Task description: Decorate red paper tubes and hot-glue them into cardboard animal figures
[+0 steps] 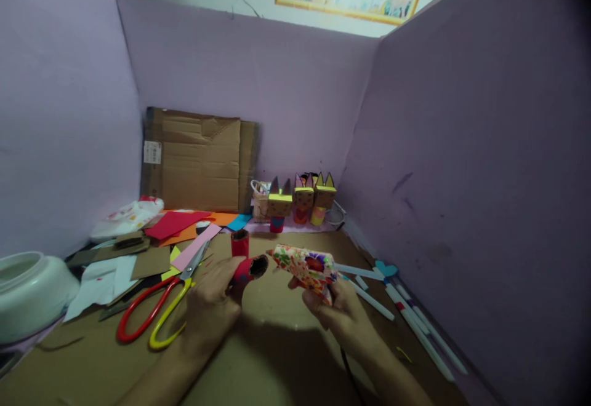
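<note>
Red tube (242,272), lower centre of frame: gripped in left hand (213,295), long axis roughly sideways, open end rightward. Floral glue gun (302,264), right of it: gripped in right hand (340,312), nozzle leftward, near tube's rim.

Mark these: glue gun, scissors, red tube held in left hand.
Glue gun (305,264): head view, on its flower-patterned body.
Scissors (187,274): head view, near the pivot where blades meet handles.
Held red tube (242,272): head view, on its outer wall, beside the dark open end.
</note>
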Tool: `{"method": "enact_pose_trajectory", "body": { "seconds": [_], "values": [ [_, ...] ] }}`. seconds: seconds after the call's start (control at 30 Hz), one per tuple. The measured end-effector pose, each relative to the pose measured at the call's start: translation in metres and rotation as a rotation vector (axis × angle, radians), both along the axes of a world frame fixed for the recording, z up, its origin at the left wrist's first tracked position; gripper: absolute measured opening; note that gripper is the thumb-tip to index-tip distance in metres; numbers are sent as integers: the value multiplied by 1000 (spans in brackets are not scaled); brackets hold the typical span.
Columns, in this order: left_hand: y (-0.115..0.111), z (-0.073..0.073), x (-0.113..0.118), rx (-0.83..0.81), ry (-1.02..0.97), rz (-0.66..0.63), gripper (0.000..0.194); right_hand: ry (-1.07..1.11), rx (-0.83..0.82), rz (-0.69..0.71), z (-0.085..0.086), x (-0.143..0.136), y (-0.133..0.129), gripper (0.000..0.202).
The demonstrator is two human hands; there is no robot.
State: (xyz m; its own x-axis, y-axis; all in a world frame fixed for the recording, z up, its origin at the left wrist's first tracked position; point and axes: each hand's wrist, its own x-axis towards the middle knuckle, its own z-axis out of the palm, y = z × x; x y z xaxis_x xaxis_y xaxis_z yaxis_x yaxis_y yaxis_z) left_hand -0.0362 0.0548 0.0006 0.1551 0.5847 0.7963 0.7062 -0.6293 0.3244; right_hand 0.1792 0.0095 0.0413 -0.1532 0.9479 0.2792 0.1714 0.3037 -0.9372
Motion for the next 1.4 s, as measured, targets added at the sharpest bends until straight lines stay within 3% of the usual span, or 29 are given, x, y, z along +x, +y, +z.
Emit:
{"method": "enact_pose_trajectory", "body": {
  "seconds": [0.3, 0.6, 1.4],
  "values": [
    [0, 4, 1, 19, -5, 33, 18, 112, -117, 18, -3, -1, 1, 41],
    [-2, 6, 1, -7, 10, 12, 18, 27, -13, -4, -1, -1, 2, 31],
    [0, 0, -1, 22, 10, -12, 22, -23, -90, 6, 3, -7, -3, 22]
  ]
}}
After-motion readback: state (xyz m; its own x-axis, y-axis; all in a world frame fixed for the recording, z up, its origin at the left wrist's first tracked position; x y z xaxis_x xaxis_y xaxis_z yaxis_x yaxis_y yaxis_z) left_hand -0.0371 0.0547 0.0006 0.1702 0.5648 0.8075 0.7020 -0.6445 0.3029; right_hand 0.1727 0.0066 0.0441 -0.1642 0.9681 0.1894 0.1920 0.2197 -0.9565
